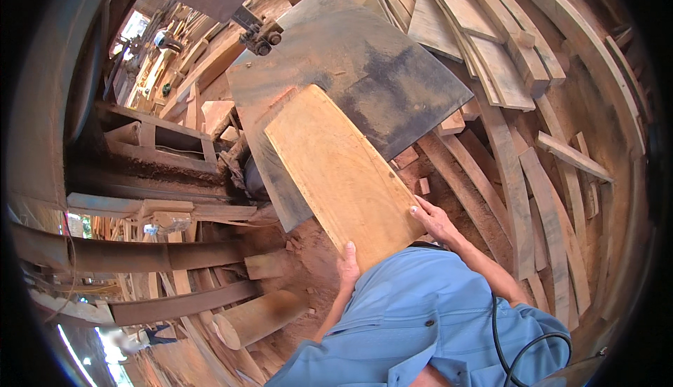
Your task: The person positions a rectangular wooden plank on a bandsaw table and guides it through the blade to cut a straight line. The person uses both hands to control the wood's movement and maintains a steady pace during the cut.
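Dusty table (pixel 413 89), left hand (pixel 348 269), right hand (pixel 436 223), half-closed on wooden board (pixel 347 173)

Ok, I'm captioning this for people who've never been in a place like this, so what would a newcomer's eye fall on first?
Probably the pale wooden board in the middle, gripped at its near end by the left hand and right hand, its far end over the dark flat table. Next might come the bright blue shirt at bottom centre, then the lumber heaped at the upper right.
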A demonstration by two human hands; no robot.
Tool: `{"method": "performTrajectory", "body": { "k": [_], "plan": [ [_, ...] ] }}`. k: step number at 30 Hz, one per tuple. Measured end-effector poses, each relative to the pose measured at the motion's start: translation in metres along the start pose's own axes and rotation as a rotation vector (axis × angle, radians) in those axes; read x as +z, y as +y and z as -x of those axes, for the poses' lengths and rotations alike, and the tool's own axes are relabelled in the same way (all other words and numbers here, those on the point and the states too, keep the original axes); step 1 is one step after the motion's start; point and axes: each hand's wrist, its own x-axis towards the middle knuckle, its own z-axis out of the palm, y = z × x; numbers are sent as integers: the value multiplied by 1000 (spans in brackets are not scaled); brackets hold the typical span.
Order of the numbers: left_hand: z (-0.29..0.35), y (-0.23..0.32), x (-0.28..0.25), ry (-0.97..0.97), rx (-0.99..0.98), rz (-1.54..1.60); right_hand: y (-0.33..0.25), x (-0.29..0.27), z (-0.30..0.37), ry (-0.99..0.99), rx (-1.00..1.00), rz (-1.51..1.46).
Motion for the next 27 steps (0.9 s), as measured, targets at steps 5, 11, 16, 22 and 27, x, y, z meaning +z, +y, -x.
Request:
{"method": "performTrajectory", "body": {
  "k": [5,11,16,22,27],
  "plan": [
    [-8,-17,-1,14,91,14,-1,0,-1,-10,12,2],
    [-3,-5,-3,23,-6,-128,-3,-1,-1,5,7,7],
    [-10,-14,-4,4,-28,-128,-2,0,-2,-8,8,-35],
    [-20,-36,-8,-15,16,-83,6,2,-6,21,-53,-19],
    [-13,-25,-5,-4,26,-117,1,3,-2,47,-38,20]
  ]
}}
